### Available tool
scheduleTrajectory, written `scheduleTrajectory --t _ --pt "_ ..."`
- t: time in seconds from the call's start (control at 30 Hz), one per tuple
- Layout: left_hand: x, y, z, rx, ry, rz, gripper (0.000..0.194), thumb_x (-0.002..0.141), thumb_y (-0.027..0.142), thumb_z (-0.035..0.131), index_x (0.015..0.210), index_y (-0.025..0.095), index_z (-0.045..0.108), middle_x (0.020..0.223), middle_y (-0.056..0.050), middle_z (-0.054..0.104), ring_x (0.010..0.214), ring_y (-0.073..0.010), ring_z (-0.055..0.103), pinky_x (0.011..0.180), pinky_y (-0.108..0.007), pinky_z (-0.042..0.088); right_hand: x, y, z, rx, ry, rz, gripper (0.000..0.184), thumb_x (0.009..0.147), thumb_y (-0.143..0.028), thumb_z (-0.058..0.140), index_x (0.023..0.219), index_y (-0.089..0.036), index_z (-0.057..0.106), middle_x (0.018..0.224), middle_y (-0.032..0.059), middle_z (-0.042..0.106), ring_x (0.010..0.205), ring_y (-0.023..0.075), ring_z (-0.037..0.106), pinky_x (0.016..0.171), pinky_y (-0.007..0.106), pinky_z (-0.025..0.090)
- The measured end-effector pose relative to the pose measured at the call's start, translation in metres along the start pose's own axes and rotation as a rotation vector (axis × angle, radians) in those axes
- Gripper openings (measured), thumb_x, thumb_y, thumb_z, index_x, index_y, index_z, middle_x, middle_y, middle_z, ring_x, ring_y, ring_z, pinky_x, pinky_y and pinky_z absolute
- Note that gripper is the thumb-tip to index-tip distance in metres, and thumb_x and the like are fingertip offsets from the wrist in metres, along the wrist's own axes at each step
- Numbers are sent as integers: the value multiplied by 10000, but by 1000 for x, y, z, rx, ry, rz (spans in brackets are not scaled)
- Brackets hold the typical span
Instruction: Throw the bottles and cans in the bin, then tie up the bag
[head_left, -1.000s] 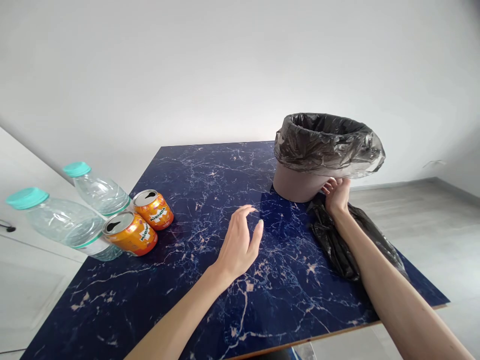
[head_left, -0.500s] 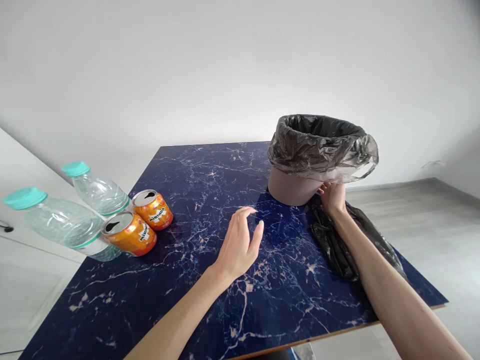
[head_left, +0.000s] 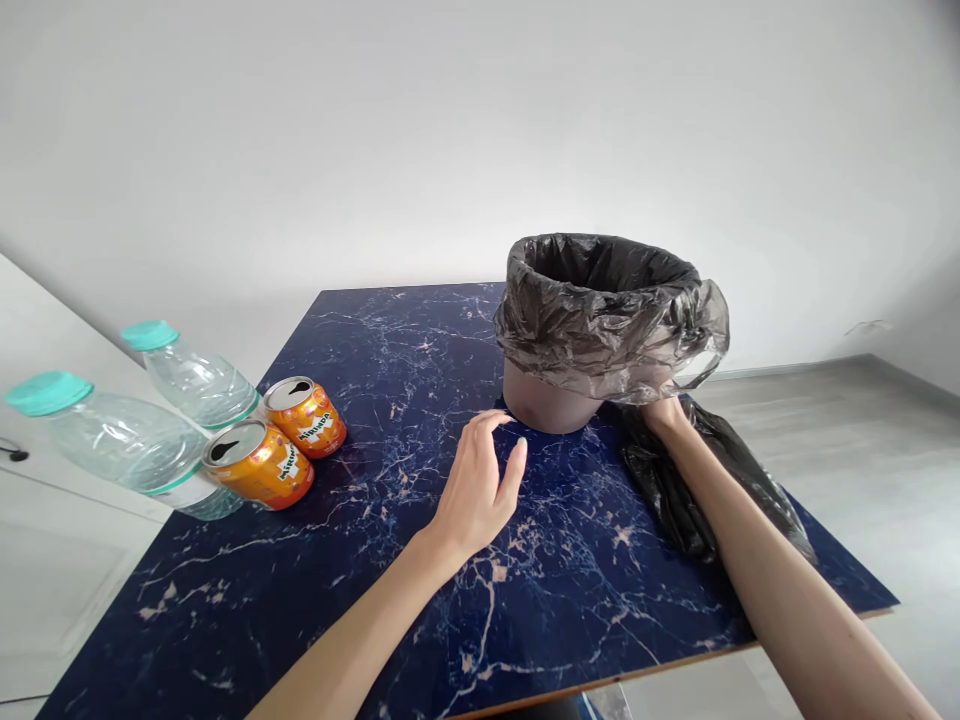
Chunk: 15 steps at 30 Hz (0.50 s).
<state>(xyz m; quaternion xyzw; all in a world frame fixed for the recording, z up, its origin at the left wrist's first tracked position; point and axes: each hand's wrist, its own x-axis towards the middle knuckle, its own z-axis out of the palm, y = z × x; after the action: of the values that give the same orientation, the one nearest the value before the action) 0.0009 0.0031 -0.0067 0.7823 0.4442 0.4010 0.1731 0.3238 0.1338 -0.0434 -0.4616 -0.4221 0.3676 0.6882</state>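
A brown bin lined with a black plastic bag stands on the dark blue marble table. My right hand grips the bin's lower right side, its fingers mostly hidden under the hanging liner. My left hand hovers just above the table in front of the bin, fingers curled loosely apart and holding nothing. A second crumpled black bag lies on the table under my right forearm.
Two orange soda cans lie on their sides near the table's left edge. Two clear water bottles with teal caps lie beside them, overhanging the edge. A white wall is behind; grey floor shows at the right.
The bin has slid left and nearer to me across the table, moved by my right hand. My left hand has stayed where it was.
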Motion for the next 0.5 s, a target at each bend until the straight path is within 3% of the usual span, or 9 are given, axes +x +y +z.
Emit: scheduleTrajectory --t 0.13,0.27,0.37,0.5 --pt "-1 -4 2 5 14 -15 481 1132 461 533 1525 268 334 1683 -206 412 1601 -348 444 1285 -583 463 -7 -1 2 -30 -93 27 259 1061 -377 726 1223 -175 725 1260 88 730 1084 223 725 953 432 633" --pt "-1 -8 3 2 40 -29 741 1099 499 599 1646 259 161 1772 -241 265 1676 -374 305 1331 -611 390 -10 -1 8 -19 -166 58 274 1058 -364 731 1261 -180 718 1307 94 718 1117 234 722 973 445 631" --pt "-1 -8 4 -52 57 -91 957 1036 599 675 1698 273 66 1793 -243 233 1682 -403 283 1333 -635 373 -13 -2 13 12 -198 74 290 1062 -373 725 1283 -186 714 1327 99 714 1129 238 721 977 451 633" --pt "2 -2 1 -175 83 -210 1153 921 749 737 1725 269 64 1808 -227 238 1677 -411 296 1346 -641 344 -18 -4 20 65 -200 81 301 1060 -387 729 1278 -180 718 1305 97 726 1110 236 731 965 448 638"
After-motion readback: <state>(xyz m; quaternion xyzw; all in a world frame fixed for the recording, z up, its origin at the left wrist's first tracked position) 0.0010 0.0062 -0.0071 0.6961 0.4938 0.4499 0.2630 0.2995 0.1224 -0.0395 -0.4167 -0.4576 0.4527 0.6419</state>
